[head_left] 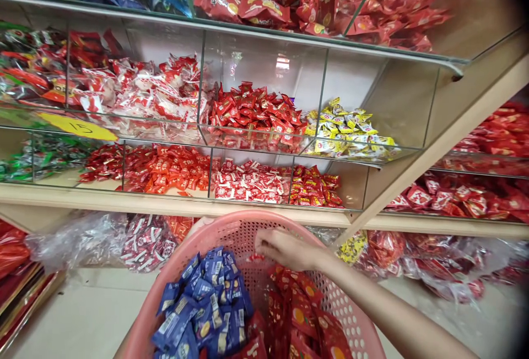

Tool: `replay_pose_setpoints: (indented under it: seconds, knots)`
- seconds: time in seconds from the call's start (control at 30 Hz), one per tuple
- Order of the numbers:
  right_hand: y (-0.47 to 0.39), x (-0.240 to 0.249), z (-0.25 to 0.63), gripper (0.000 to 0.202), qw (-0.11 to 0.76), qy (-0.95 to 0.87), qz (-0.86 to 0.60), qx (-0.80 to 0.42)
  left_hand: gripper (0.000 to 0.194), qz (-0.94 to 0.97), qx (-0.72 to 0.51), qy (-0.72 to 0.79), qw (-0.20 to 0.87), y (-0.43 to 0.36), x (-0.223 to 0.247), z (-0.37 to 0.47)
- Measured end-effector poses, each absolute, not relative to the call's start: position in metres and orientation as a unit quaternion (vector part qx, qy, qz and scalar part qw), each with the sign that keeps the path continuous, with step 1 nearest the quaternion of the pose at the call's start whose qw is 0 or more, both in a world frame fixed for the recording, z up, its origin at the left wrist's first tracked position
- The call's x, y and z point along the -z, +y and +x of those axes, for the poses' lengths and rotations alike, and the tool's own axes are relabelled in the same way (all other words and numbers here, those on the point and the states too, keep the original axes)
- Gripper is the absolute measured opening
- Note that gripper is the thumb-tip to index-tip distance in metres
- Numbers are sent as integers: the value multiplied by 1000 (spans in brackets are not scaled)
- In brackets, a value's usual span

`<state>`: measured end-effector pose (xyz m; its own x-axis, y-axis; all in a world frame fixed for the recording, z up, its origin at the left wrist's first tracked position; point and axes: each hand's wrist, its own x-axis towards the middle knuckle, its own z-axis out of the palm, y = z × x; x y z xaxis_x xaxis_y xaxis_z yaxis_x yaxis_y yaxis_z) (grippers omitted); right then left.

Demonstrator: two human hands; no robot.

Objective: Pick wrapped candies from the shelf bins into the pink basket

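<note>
Two main heaps of wrapped sweets lie in my pink basket (248, 217), which is below and in front of the lowest shelf: blue packets (210, 298) at left, red fruit-print packets (303, 315) at right. My right hand (270, 248) is inside the basket near its far wall, fingers curled downward; a small red sweet (255, 258) shows just under the fingertips, and I cannot tell whether it is gripped or released. My left hand (199, 226) shows only as a sliver at the basket's far left edge; the rest is hidden, so its grip cannot be determined. Just beyond the rim, the lowest shelf row holds red-and-white sweets (250, 183) and, right of a divider, red-and-yellow sweets (314, 187). The row above holds red twists (256, 111) beside yellow-and-white sweets (343, 125); a yellow tag (77, 126) at left reads 15. Top row: blue bags at left, larger red packs (264, 1) right of them. Beneath the shelving, clear plastic bags (82, 238) lie near the floor.
</note>
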<state>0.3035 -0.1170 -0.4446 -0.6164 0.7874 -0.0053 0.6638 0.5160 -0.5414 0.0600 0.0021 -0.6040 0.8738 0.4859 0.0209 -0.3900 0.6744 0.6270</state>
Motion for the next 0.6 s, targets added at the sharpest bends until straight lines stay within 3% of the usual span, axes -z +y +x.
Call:
replay_pose_setpoints:
  seconds: [0.1,0.2,0.47,0.6]
  knots:
    - [-105,474,300,8,-21,-856,-390,-339,52,250,-241,73,935,1,600,59]
    - [-93,496,295,8,-96,-840,-359,-395,53,228,-230,46,945,3,602,57]
    - [-91,533,278,22,-136,-820,-329,-449,55,225,-239,75,942,6,611,54]
    - [-98,535,271,11,-137,-846,-358,-370,55,242,-217,53,944,8,614,53]
